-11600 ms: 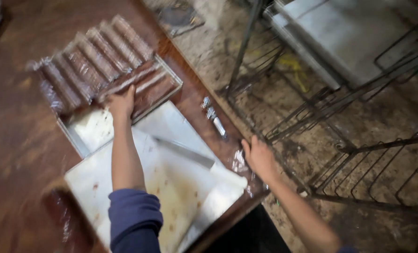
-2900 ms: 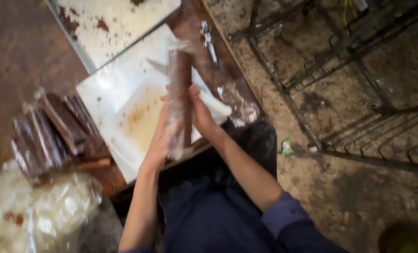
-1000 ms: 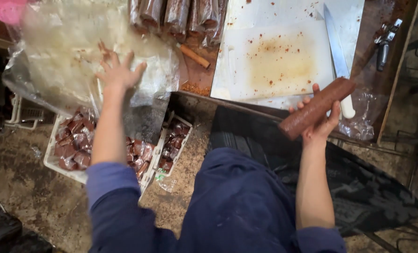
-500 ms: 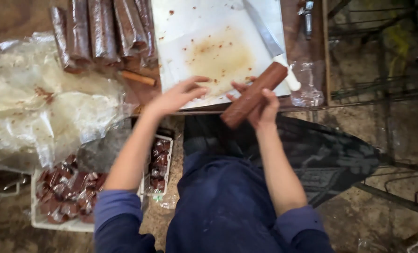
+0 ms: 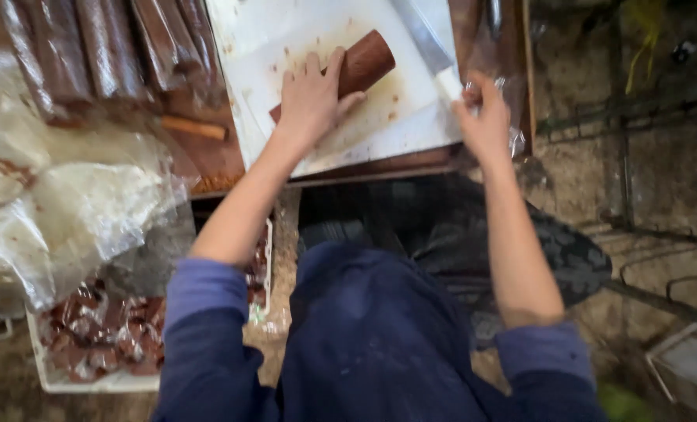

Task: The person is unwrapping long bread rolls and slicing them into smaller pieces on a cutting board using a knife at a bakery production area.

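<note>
Head camera, looking straight down at a person in a dark blue long-sleeved top standing at a wooden table [image 5: 207, 160].

The left hand [image 5: 311, 98] lies palm down on a brown log-shaped roll [image 5: 360, 64], fingers spread over its near end, pressing rather than wrapping around it. The roll lies at a slant on a white cutting board [image 5: 411, 125] stained with brown smears and crumbs. Its far end points up and to the right.

The right hand [image 5: 485, 117] is at the right edge of the board, fingers curled and pinching a piece of clear plastic wrap [image 5: 505, 94]. How tightly it grips is blurred and cannot be told.

A knife [image 5: 422, 35] lies on the board just beyond the roll, blade pointing away.

At the upper left, several wrapped brown rolls [image 5: 90, 47] lie side by side on the table. Below them sits a heap of crumpled clear plastic bags [image 5: 67, 211]. Lower left, near the floor, a white tray [image 5: 75, 381] holds small wrapped brown pieces [image 5: 106, 332].
</note>
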